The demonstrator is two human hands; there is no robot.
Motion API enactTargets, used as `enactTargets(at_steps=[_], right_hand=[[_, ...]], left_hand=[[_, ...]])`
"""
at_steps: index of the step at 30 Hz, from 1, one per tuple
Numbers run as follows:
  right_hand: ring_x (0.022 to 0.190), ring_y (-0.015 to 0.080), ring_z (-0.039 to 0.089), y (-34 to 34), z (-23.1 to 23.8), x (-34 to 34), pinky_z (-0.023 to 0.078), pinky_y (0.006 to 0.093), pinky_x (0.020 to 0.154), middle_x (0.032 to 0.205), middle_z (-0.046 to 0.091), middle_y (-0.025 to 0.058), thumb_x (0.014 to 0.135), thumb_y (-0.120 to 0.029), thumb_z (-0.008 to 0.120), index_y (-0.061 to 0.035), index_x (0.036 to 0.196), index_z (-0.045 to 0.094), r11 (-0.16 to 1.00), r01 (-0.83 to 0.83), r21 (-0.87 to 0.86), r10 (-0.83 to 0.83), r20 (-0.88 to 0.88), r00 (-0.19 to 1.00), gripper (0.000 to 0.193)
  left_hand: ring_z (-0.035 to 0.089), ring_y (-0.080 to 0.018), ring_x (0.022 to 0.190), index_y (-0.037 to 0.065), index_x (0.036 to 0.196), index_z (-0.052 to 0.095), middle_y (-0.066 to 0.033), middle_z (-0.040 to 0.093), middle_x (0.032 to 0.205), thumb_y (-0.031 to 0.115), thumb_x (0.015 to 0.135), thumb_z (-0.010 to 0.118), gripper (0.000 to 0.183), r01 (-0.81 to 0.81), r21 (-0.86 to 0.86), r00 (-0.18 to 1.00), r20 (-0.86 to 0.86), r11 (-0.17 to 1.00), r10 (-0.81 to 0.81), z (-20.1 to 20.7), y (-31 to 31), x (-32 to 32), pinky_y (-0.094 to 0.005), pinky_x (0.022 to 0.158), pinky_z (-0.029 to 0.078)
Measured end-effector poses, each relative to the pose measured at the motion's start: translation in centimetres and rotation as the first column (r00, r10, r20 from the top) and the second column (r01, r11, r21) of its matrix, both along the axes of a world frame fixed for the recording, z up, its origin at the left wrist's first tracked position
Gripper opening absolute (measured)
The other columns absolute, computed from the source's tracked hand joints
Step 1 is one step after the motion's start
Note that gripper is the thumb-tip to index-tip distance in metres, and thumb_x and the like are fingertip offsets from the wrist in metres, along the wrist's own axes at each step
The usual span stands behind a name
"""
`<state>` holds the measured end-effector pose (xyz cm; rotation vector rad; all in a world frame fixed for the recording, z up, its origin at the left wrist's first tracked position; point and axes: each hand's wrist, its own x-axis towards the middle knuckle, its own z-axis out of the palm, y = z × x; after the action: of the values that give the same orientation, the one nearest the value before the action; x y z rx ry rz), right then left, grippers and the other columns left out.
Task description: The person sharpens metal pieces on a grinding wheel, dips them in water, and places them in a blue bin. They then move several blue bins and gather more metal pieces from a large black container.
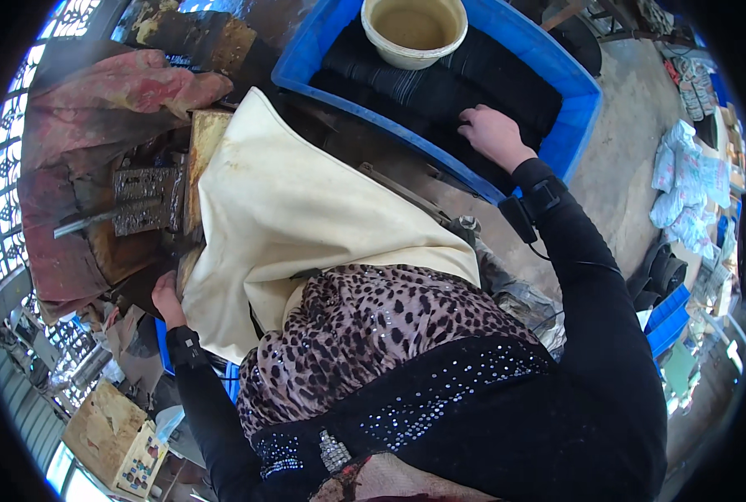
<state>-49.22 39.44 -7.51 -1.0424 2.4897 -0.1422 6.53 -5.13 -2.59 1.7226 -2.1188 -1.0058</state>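
Observation:
My right hand [497, 138] reaches into a blue plastic crate [586, 125], its fingers curled against the black ribbed material [389, 81] lying in rows inside. Whatever the fingertips pinch blends into that dark material. Lower on the left, my left hand [169, 301] is beside a machine and the edge of a cream-coloured sheet [297, 205]; its fingers are partly hidden. The sheet is draped over my lap and rises to a point near the machine. A cream bucket [415, 32], with murky liquid or residue inside, stands on the black material in the crate.
A dark, greasy metal machine part [145, 201] with a rod sits left of the sheet, under a stained red cloth [126, 84]. Farther right, white bags [682, 180] lie on the concrete floor [632, 109]. A worn wooden box [109, 431] is at lower left.

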Motion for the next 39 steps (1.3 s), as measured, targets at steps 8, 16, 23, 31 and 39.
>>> enactTargets(at_steps=[8,16,23,31,39], right_hand=[[0.09,0.0335,0.062,-9.1,7.6,2.2,0.048,0.04,0.079,0.094,0.065,0.0172,0.085,-0.026,0.058,-0.0024,0.099,0.065,0.939,-0.222,-0.263,0.277,0.194,0.941,0.028],[0.081,0.0354,0.062,-24.9,14.6,11.3,0.048,0.0404,0.07,0.083,0.064,0.0182,0.088,-0.03,0.061,-0.0062,0.105,0.064,0.631,-0.501,-0.592,0.602,-0.033,0.797,0.029],[0.081,0.0351,0.063,-39.6,20.0,20.5,0.048,0.0413,0.07,0.084,0.066,0.0173,0.088,-0.036,0.059,-0.0064,0.114,0.06,0.41,-0.604,-0.684,0.649,-0.246,0.72,0.04],[0.092,0.0399,0.062,-52.6,23.2,28.7,0.049,0.0474,0.078,0.094,0.065,0.0242,0.089,-0.05,0.052,0.0017,0.11,0.056,0.398,-0.701,-0.592,0.561,-0.448,0.696,0.056],[0.09,0.0406,0.063,-56.5,23.5,31.9,0.049,0.0493,0.076,0.091,0.066,0.0235,0.09,-0.047,0.051,0.002,0.093,0.062,0.458,-0.741,-0.49,0.604,-0.44,0.664,0.05]], left_hand=[[0.064,-0.0181,0.078,0.002,0.097,0.069,-0.0119,0.069,0.086,0.015,0.084,0.056,0.022,0.347,-0.261,0.932,0.205,0.901,-0.299,-0.1,0.9,-0.6,-0.0281,0.074,0.048],[0.06,-0.0367,0.096,0.01,0.094,0.069,-0.0175,0.065,0.096,0.026,0.084,0.05,0.027,-0.007,-0.217,0.968,0.242,0.976,0.061,1.0,3.1,-2.9,-0.0429,0.083,0.048],[0.063,-0.0341,0.09,0.014,0.089,0.07,-0.0137,0.067,0.091,0.026,0.083,0.053,0.022,-0.128,-0.295,0.925,0.31,0.947,0.221,2.3,4.5,-4.7,-0.0439,0.079,0.051],[0.065,-0.0332,0.082,0.012,0.082,0.069,-0.0133,0.067,0.084,0.025,0.082,0.054,0.021,-0.148,-0.366,0.922,0.285,0.919,0.262,2.7,5.2,-5.4,-0.0445,0.073,0.052],[0.065,-0.0304,0.083,0.011,0.08,0.067,-0.0114,0.067,0.083,0.025,0.084,0.053,0.02,-0.141,-0.358,0.926,0.282,0.923,0.25,2.8,5.2,-5.5,-0.0423,0.074,0.052]])
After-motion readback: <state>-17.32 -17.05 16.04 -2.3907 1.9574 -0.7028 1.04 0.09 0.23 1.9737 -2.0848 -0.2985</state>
